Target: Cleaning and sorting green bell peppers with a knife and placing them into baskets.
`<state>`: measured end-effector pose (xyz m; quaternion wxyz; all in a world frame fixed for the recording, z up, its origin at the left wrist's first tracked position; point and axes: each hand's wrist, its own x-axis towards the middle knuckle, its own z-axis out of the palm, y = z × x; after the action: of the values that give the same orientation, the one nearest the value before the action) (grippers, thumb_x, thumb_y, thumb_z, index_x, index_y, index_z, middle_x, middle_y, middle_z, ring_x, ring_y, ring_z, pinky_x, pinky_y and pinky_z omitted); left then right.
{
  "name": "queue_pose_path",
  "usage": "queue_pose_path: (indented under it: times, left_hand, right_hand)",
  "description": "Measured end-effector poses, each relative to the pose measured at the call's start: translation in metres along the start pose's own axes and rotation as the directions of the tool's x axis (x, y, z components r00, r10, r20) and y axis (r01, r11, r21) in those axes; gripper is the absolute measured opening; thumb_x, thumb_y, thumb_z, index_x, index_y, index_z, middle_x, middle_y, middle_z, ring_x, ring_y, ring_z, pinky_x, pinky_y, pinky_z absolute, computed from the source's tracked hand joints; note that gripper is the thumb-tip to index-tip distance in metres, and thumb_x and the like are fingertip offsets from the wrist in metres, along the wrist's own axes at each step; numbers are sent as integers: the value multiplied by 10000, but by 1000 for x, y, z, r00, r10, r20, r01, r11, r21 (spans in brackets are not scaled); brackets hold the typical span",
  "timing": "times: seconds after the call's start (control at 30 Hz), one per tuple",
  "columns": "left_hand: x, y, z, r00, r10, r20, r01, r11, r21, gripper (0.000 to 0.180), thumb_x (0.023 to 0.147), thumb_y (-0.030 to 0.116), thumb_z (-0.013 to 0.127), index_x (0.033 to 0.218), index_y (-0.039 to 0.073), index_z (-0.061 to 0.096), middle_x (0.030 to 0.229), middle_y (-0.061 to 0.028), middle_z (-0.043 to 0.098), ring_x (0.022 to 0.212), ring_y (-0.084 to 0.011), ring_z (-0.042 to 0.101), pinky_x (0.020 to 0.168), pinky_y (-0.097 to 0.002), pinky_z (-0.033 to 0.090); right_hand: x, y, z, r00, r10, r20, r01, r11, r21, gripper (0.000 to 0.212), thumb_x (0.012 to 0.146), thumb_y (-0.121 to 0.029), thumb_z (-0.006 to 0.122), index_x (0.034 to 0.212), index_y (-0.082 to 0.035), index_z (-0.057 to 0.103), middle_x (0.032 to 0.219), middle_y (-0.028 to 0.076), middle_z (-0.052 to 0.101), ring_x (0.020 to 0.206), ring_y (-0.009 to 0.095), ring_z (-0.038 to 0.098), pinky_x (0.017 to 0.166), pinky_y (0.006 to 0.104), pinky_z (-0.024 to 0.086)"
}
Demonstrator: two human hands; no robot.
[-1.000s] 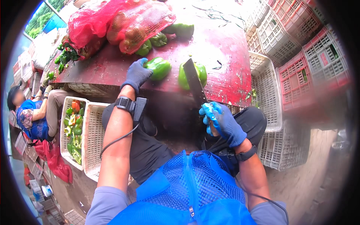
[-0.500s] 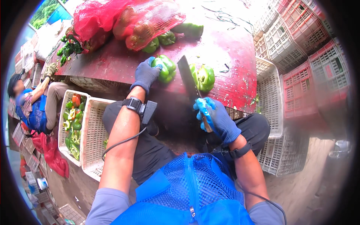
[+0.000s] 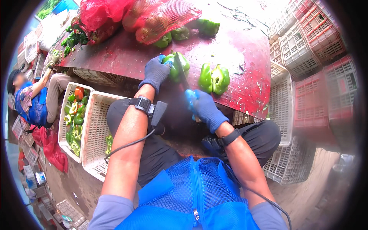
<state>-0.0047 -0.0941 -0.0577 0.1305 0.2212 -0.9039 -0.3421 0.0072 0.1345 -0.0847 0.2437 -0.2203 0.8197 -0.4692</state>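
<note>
My gloved left hand (image 3: 156,72) grips a green bell pepper (image 3: 183,63) from its left side, near the front edge of the red tabletop (image 3: 245,90). In my gloved right hand (image 3: 206,105) is a knife (image 3: 182,73), fingers wrapped round its handle. Its blade points away from me and lies over the pepper; whether it has cut in, I cannot tell. Just right of the blade sits another green pepper (image 3: 214,78), split open with its pale inside showing. Farther back lie more whole green peppers (image 3: 208,27) beside a red mesh bag (image 3: 161,17).
Left of my legs stand a white crate of cut peppers (image 3: 76,115) and another white crate (image 3: 96,130) with some pieces inside. Stacked crates (image 3: 303,42) line the right side. A co-worker (image 3: 32,97) sits at the far left. Dark cords (image 3: 245,19) lie on the table's back.
My right hand has moved left with the knife, bringing the blade from beside the pepper to over it. My left hand still holds the pepper; the view has shifted slightly.
</note>
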Motion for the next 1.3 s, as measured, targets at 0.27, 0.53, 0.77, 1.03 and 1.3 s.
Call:
queue_pose_path:
  times: [0.27, 0.53, 0.77, 1.03, 1.3]
  left_hand:
    - [0, 0, 3, 1000, -1, -19, 2, 999, 36, 286, 825, 302, 672, 993, 70, 675, 981, -217, 687, 963, -402, 649, 828, -461, 506]
    - [-4, 0, 10, 993, -95, -63, 93, 995, -31, 503, 850, 308, 650, 1251, 6, 610, 1171, -256, 651, 1114, -396, 618, 952, -441, 486]
    - [-8, 12, 17, 995, -89, -40, 92, 990, 102, 622, 909, 397, 568, 1367, -12, 464, 1165, -328, 596, 1089, -471, 588, 929, -508, 479]
    - [-19, 23, 19, 992, -111, -57, 120, 971, 206, 672, 921, 344, 556, 1428, -53, 364, 1243, -323, 552, 1116, -460, 582, 940, -499, 479]
    - [-19, 27, 20, 990, -134, -44, 141, 960, 244, 692, 919, 319, 569, 1447, -62, 332, 1247, -334, 544, 1120, -456, 583, 941, -488, 479]
  right_hand:
    - [1, -10, -31, 958, 62, 280, -113, 979, 169, 465, 996, -467, 531, 870, -34, 643, 709, 38, 608, 562, 122, 552, 502, 297, 458]
    - [-69, -71, -106, 915, 252, 316, -354, 876, 327, 460, 1002, -460, 506, 944, -28, 653, 661, 27, 577, 430, 106, 514, 405, 240, 397]
    - [-18, -89, -181, 999, -34, -40, 39, 991, 127, 391, 991, -393, 514, 1040, -35, 662, 757, 94, 642, 623, 167, 640, 516, 315, 521]
    - [102, -71, -227, 939, -241, -244, 246, 969, -11, 471, 953, -463, 569, 1018, -4, 653, 756, 83, 656, 559, 165, 638, 498, 324, 510]
    - [197, -67, -208, 803, -417, -425, 446, 894, -35, 315, 973, -300, 536, 961, -7, 651, 706, 109, 662, 554, 180, 650, 503, 308, 514]
